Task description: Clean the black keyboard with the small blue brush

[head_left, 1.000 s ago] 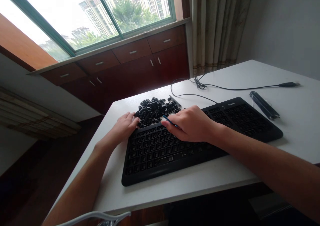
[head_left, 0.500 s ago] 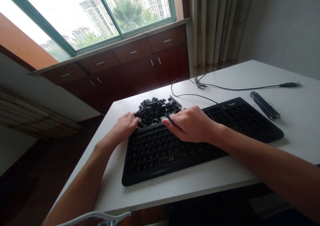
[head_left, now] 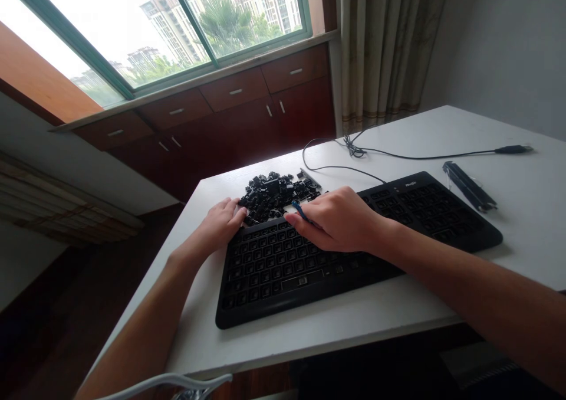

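A black keyboard [head_left: 269,297] with its keycaps taken off lies at an angle on the white table, its rows of square sockets bare. My right hand [head_left: 338,220] is over the middle of its upper edge, closed around a slim blue tool [head_left: 299,209]; most of the tool is hidden in the fingers, so its kind is unclear. Behind the keyboard's upper left part is a heap of loose black keycaps [head_left: 269,190]. My left hand [head_left: 225,220] rests at the left side of that heap, by the keyboard's corner, fingers stretched out and holding nothing visible.
The keyboard's black cable [head_left: 354,149] runs across the back of the table [head_left: 526,235] to a plug at the right. A dark, narrow bundle [head_left: 469,184] in clear wrapping lies beyond the keyboard's right end. A pale curved rail [head_left: 177,379] shows at the front edge.
My right fingers and the blue tool have shifted very slightly. My left hand, the keyboard and the heap look the same.
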Tool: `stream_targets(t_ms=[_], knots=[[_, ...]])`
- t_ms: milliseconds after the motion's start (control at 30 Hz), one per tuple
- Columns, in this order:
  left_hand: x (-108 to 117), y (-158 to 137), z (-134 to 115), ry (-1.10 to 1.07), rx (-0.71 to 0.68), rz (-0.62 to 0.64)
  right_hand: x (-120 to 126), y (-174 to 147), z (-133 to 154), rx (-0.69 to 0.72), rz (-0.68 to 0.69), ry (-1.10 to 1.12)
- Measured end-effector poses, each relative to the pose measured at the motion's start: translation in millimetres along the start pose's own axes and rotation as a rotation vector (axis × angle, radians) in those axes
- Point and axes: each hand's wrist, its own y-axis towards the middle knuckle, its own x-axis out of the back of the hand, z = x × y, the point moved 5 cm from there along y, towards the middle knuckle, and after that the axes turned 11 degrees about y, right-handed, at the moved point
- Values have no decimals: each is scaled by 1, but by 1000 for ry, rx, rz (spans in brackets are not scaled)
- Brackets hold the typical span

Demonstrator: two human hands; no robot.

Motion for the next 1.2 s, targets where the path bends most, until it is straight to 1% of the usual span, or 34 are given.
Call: stream_targets(t_ms=[233, 433, 733, 867, 1033, 1200], knots=[[0, 0, 0, -22, -23, -31, 0, 1, 0, -8, 13, 1], [1, 0, -1, -5, 12, 11, -1, 0, -1, 0, 4, -9], [3, 0, -2, -23, 20, 12, -1, 1, 1, 10, 26, -17], [6, -1, -4, -26, 15, 13, -2, 0, 3, 16, 44, -9], [5, 0, -5, -9, -31, 29, -3, -1, 3, 24, 60, -4], [6, 0, -4, -16, -7, 31, -3, 0, 3, 29, 61, -2]])
